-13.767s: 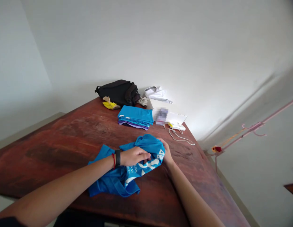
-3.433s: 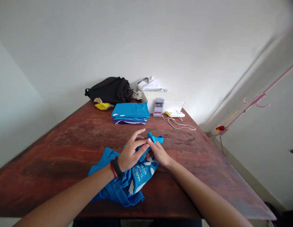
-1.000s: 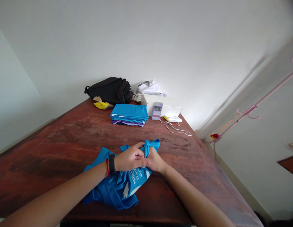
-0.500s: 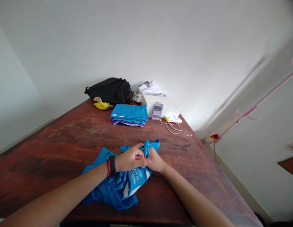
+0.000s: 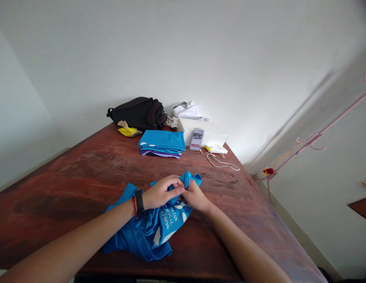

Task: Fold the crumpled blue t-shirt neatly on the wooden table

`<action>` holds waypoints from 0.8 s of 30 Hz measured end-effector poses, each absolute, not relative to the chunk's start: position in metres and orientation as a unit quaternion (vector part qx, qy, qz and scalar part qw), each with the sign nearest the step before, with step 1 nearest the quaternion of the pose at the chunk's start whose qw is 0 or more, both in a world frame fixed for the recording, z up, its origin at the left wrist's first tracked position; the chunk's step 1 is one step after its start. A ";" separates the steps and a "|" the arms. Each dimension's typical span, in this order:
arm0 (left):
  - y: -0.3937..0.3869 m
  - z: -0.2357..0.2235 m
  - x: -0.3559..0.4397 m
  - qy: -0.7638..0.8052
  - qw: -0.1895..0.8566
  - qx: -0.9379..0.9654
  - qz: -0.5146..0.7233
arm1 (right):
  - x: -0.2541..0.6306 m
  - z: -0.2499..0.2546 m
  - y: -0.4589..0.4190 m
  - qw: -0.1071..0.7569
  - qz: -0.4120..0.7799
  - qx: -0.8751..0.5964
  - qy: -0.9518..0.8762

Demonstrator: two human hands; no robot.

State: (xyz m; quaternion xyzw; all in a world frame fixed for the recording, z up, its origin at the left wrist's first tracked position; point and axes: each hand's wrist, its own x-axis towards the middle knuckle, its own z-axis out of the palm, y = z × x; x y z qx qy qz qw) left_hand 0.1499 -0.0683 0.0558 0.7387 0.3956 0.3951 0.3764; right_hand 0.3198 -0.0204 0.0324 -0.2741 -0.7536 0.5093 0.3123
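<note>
A crumpled blue shirt point(image 5: 153, 228) with white lettering lies on the red-brown wooden table point(image 5: 82, 173) in front of me. My left hand point(image 5: 162, 192), with a black band and a red string on the wrist, pinches a bunched part of the shirt's fabric. My right hand point(image 5: 195, 195) meets it fingertip to fingertip and grips the same bunch, whose end point(image 5: 191, 179) sticks up just beyond the fingers. Both hands are closed on the cloth.
A stack of folded blue and purple shirts point(image 5: 162, 143) sits further back. Behind it lie a black bag point(image 5: 138, 113), a yellow item point(image 5: 128, 131), white cloth point(image 5: 189, 111), a white box point(image 5: 209, 137) and a white charger with cable point(image 5: 221, 155). The table's right edge drops off near a pink line.
Over the last second both hands have shifted slightly away from me and their fingertips now pinch the bunched fabric instead of clasping it in fists. Earlier the shirt was more loosely gathered.
</note>
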 end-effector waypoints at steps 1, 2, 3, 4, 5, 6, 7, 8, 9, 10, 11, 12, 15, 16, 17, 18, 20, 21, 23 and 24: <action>-0.067 0.056 0.149 0.394 0.368 0.740 0.401 | 0.320 0.033 -0.019 0.331 0.494 -0.283 -0.752; -0.066 0.055 0.147 0.388 0.366 0.742 0.407 | 0.320 0.033 -0.018 0.351 0.477 -0.295 -0.750; -0.064 0.055 0.146 0.382 0.368 0.741 0.411 | 0.321 0.034 -0.017 0.369 0.462 -0.306 -0.747; -0.063 0.054 0.144 0.376 0.376 0.739 0.415 | 0.321 0.034 -0.016 0.384 0.451 -0.317 -0.741; -0.062 0.054 0.142 0.371 0.387 0.733 0.418 | 0.322 0.035 -0.015 0.396 0.445 -0.327 -0.734; -0.062 0.053 0.140 0.367 0.405 0.725 0.419 | 0.322 0.036 -0.014 0.406 0.443 -0.336 -0.725; -0.061 0.053 0.139 0.363 0.430 0.712 0.420 | 0.323 0.037 -0.013 0.415 0.446 -0.346 -0.714; -0.061 0.054 0.137 0.359 0.460 0.695 0.419 | 0.324 0.037 -0.013 0.424 0.455 -0.355 -0.698; -0.061 0.055 0.136 0.356 0.489 0.676 0.421 | 0.325 0.038 -0.012 0.433 0.473 -0.363 -0.676; -0.062 0.056 0.136 0.352 0.513 0.657 0.425 | 0.325 0.040 -0.012 0.443 0.497 -0.368 -0.649; -0.063 0.057 0.136 0.349 0.530 0.640 0.433 | 0.325 0.041 -0.012 0.455 0.527 -0.369 -0.616; -0.063 0.058 0.136 0.347 0.538 0.626 0.445 | 0.326 0.044 -0.013 0.467 0.557 -0.366 -0.582; -0.064 0.059 0.136 0.343 0.538 0.613 0.466 | 0.328 0.056 -0.021 0.475 0.629 -0.346 -0.509; -0.063 0.058 0.135 0.346 0.545 0.614 0.454 | 0.330 0.062 -0.024 0.462 0.650 -0.340 -0.499; -0.063 0.057 0.134 0.351 0.560 0.614 0.432 | 0.332 0.068 -0.029 0.441 0.671 -0.332 -0.495; -0.062 0.055 0.133 0.356 0.579 0.612 0.404 | 0.335 0.073 -0.033 0.415 0.692 -0.323 -0.495; -0.061 0.051 0.129 0.362 0.617 0.609 0.342 | 0.343 0.080 -0.041 0.358 0.728 -0.299 -0.503; -0.061 0.048 0.128 0.358 0.627 0.616 0.314 | 0.348 0.081 -0.043 0.334 0.740 -0.287 -0.508; -0.062 0.043 0.126 0.346 0.619 0.652 0.269 | 0.358 0.080 -0.045 0.301 0.750 -0.276 -0.520; -0.062 0.041 0.125 0.343 0.604 0.674 0.252 | 0.362 0.078 -0.045 0.291 0.749 -0.276 -0.527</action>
